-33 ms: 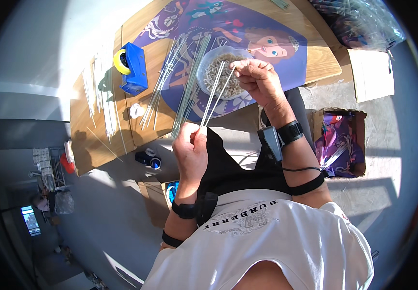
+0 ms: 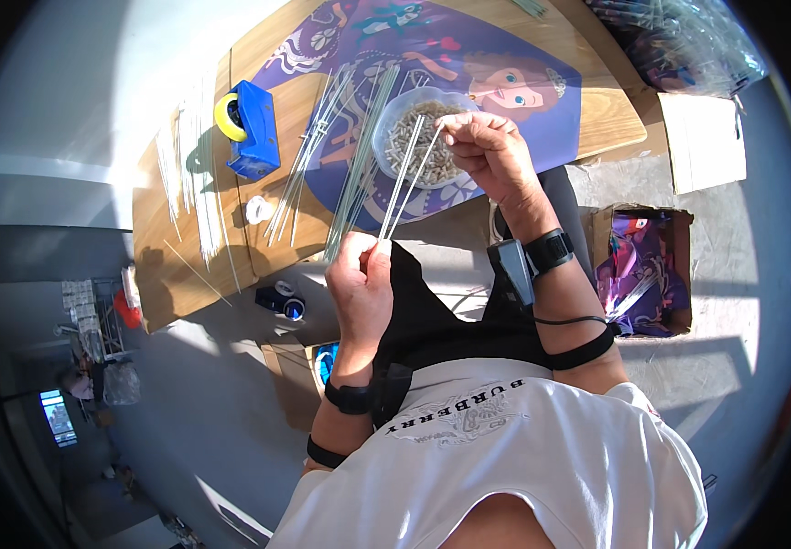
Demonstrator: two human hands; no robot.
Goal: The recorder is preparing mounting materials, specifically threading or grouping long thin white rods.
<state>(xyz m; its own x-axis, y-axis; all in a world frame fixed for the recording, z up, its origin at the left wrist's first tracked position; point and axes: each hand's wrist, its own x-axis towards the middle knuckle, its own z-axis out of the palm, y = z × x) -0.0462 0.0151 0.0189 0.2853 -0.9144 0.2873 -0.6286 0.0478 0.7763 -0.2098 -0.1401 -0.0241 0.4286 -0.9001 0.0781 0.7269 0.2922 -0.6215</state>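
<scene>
My left hand (image 2: 361,284) is closed, pinching the lower ends of a few thin pale rods (image 2: 402,176) between thumb and fingers. The rods fan upward, over the edge of a clear plastic bowl (image 2: 382,123). At the upper tip of one rod, which leans to the right, my right hand (image 2: 489,151) is closed in a pinch; whether a small piece is also between the fingertips is too small to tell. Many short whitish tube pieces (image 2: 399,146) fill the bowl. Left of it lie loose bundles of pale green-white rods (image 2: 359,169).
A blue tape dispenser (image 2: 256,128) with yellow tape stands on the wooden table (image 2: 272,261), near more rods (image 2: 201,201). A purple printed sheet (image 2: 555,119) lies under the bowl. On the floor are a cardboard box (image 2: 683,274) of purple printed material and another tape dispenser (image 2: 276,299).
</scene>
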